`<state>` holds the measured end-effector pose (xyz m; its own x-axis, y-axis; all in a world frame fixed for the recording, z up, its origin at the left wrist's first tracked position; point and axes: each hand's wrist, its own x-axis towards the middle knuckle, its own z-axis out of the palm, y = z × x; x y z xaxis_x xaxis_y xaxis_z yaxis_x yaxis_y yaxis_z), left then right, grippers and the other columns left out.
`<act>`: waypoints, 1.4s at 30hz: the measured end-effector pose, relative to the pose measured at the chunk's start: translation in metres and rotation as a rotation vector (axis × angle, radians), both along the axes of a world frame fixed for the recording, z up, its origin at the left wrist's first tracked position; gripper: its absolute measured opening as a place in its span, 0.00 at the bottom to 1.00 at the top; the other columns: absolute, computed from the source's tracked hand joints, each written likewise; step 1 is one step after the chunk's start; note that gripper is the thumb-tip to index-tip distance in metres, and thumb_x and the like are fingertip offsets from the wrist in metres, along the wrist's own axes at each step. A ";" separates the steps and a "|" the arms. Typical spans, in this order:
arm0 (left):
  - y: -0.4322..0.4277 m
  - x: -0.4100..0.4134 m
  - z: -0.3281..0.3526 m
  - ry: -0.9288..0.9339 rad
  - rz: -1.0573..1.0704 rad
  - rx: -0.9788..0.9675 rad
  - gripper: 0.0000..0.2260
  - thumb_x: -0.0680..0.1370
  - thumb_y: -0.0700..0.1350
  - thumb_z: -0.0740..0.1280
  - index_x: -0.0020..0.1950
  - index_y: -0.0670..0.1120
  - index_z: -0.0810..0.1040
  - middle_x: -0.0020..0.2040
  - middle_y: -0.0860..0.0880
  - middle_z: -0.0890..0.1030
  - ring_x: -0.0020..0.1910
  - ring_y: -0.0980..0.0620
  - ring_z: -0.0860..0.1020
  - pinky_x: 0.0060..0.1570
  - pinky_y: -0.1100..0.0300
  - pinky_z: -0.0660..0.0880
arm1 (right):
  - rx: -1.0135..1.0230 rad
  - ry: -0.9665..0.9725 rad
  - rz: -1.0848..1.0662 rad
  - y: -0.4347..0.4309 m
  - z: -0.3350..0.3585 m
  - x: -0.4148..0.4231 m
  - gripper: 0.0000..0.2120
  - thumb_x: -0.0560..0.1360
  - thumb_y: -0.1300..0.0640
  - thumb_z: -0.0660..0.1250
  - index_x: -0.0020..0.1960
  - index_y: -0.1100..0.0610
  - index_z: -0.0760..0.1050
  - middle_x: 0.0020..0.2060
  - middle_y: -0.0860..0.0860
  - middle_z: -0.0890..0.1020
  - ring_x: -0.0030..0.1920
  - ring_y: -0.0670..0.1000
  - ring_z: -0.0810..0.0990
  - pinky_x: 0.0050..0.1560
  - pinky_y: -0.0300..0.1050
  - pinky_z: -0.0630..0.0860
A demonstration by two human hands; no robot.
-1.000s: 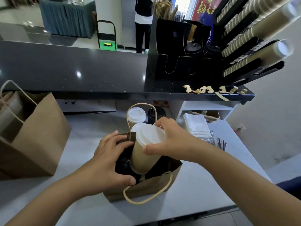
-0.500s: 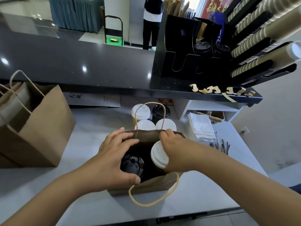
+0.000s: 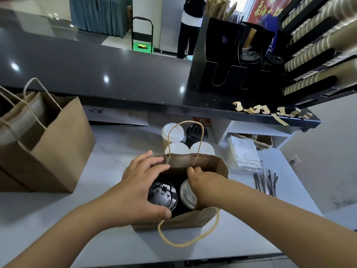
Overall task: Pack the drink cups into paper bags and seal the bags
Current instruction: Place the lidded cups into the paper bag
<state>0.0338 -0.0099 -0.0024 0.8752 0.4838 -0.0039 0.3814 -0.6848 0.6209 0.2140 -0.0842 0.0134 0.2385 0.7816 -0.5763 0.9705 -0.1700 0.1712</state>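
The white-lid cup (image 3: 187,194), tilted above the bag (image 3: 193,219) a second ago, is now sitting down inside it, upright beside the black-lid cup (image 3: 162,196). The right hand (image 3: 204,182) is lying over the white lid, fingers curled down past its far edge; whether it is gripping the cup or only resting on it I cannot tell. The left hand (image 3: 139,188) is clasping the bag's left rim, thumb on the near edge and fingers on the far one, holding the mouth open. So this bag is probably holding its pair, and sealing looks like the step coming next.

Four more cups (image 3: 172,132) are waiting on the counter (image 3: 108,151) just behind the bag. A second bag (image 3: 58,144) is standing well to the left.

Writing: the black lid is carrying embossed letters, of which only "CAU" is reading clearly. A white card (image 3: 116,115) under the ledge is showing handwritten Chinese characters, and a red banner (image 3: 264,10) at top right is bearing yellow ones; both are too small to read surely.
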 end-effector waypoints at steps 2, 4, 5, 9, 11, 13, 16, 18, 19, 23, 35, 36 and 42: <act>0.000 0.000 0.000 0.001 0.003 -0.002 0.45 0.57 0.69 0.64 0.72 0.59 0.56 0.67 0.68 0.49 0.68 0.70 0.33 0.66 0.67 0.46 | 0.004 0.010 -0.010 0.002 0.000 -0.001 0.37 0.71 0.57 0.72 0.71 0.61 0.54 0.63 0.61 0.67 0.55 0.61 0.77 0.46 0.51 0.73; 0.000 0.000 0.001 -0.003 0.006 -0.005 0.45 0.57 0.69 0.64 0.72 0.59 0.56 0.67 0.68 0.49 0.68 0.70 0.33 0.66 0.66 0.46 | -0.002 0.019 -0.017 0.002 -0.001 -0.001 0.39 0.71 0.57 0.72 0.73 0.60 0.52 0.64 0.61 0.67 0.57 0.62 0.76 0.50 0.52 0.73; 0.000 0.000 0.000 -0.005 0.008 -0.006 0.45 0.57 0.69 0.64 0.72 0.59 0.57 0.67 0.68 0.49 0.68 0.70 0.33 0.66 0.66 0.47 | -0.006 0.023 -0.017 0.002 -0.001 -0.001 0.39 0.71 0.57 0.72 0.73 0.60 0.51 0.65 0.61 0.67 0.57 0.62 0.75 0.51 0.53 0.73; 0.000 -0.001 -0.001 -0.013 -0.002 0.003 0.45 0.57 0.70 0.63 0.72 0.59 0.56 0.67 0.68 0.49 0.68 0.70 0.33 0.67 0.66 0.47 | -0.041 0.027 -0.025 0.002 -0.001 -0.001 0.40 0.72 0.58 0.71 0.75 0.60 0.49 0.68 0.62 0.64 0.61 0.62 0.74 0.56 0.53 0.73; 0.000 -0.001 -0.002 -0.016 -0.002 0.005 0.45 0.57 0.70 0.64 0.72 0.58 0.57 0.67 0.68 0.49 0.68 0.69 0.33 0.67 0.65 0.47 | -0.056 0.032 -0.028 0.003 0.001 -0.001 0.40 0.72 0.58 0.71 0.75 0.60 0.49 0.68 0.62 0.64 0.62 0.62 0.73 0.57 0.53 0.72; 0.000 -0.001 -0.002 -0.019 -0.001 0.009 0.45 0.57 0.70 0.64 0.72 0.58 0.57 0.67 0.69 0.49 0.68 0.69 0.33 0.67 0.65 0.47 | -0.076 0.041 -0.030 0.005 0.004 -0.002 0.41 0.72 0.58 0.71 0.75 0.61 0.48 0.69 0.62 0.63 0.63 0.62 0.72 0.58 0.53 0.71; -0.001 0.000 -0.002 -0.017 -0.003 0.014 0.45 0.57 0.69 0.63 0.72 0.58 0.57 0.67 0.69 0.49 0.68 0.70 0.33 0.68 0.64 0.47 | -0.101 0.043 -0.039 0.006 0.007 -0.004 0.43 0.73 0.57 0.71 0.76 0.61 0.45 0.71 0.62 0.62 0.64 0.62 0.71 0.61 0.53 0.71; -0.002 0.001 -0.002 -0.022 -0.006 0.008 0.45 0.57 0.69 0.63 0.72 0.58 0.57 0.67 0.68 0.49 0.68 0.70 0.34 0.68 0.63 0.47 | -0.103 0.043 -0.033 0.005 0.009 -0.004 0.44 0.73 0.57 0.70 0.76 0.61 0.44 0.71 0.62 0.61 0.64 0.62 0.71 0.61 0.53 0.71; -0.002 0.001 -0.001 -0.025 -0.005 0.006 0.45 0.57 0.69 0.63 0.72 0.58 0.57 0.67 0.68 0.49 0.68 0.70 0.34 0.68 0.64 0.47 | -0.096 0.046 -0.031 0.005 0.010 -0.004 0.44 0.73 0.57 0.70 0.76 0.61 0.43 0.71 0.62 0.61 0.64 0.62 0.72 0.61 0.53 0.71; -0.002 0.001 -0.001 -0.036 0.003 -0.017 0.45 0.57 0.68 0.63 0.72 0.58 0.57 0.67 0.67 0.51 0.68 0.71 0.36 0.67 0.66 0.47 | -0.061 0.075 -0.039 0.001 0.009 0.002 0.43 0.71 0.53 0.72 0.75 0.61 0.48 0.67 0.60 0.68 0.59 0.59 0.75 0.56 0.50 0.74; -0.003 0.024 -0.006 -0.077 0.013 -0.067 0.46 0.57 0.67 0.64 0.73 0.57 0.54 0.60 0.71 0.50 0.64 0.76 0.36 0.64 0.66 0.51 | 0.952 0.478 -0.413 -0.035 0.032 0.052 0.04 0.72 0.58 0.70 0.41 0.50 0.80 0.36 0.41 0.81 0.38 0.40 0.78 0.40 0.31 0.75; -0.004 0.029 -0.007 -0.087 0.011 -0.073 0.47 0.56 0.67 0.63 0.73 0.57 0.54 0.61 0.70 0.51 0.63 0.77 0.37 0.63 0.67 0.50 | 1.032 0.528 -0.468 -0.040 0.030 0.058 0.06 0.72 0.60 0.70 0.40 0.50 0.80 0.34 0.42 0.81 0.37 0.40 0.79 0.38 0.30 0.75; -0.018 0.062 -0.007 -0.135 0.034 -0.123 0.44 0.58 0.66 0.65 0.72 0.58 0.56 0.62 0.70 0.53 0.61 0.79 0.38 0.61 0.70 0.50 | 1.294 0.691 -0.727 -0.069 0.006 0.103 0.05 0.74 0.62 0.68 0.42 0.53 0.80 0.38 0.51 0.82 0.40 0.49 0.81 0.41 0.39 0.81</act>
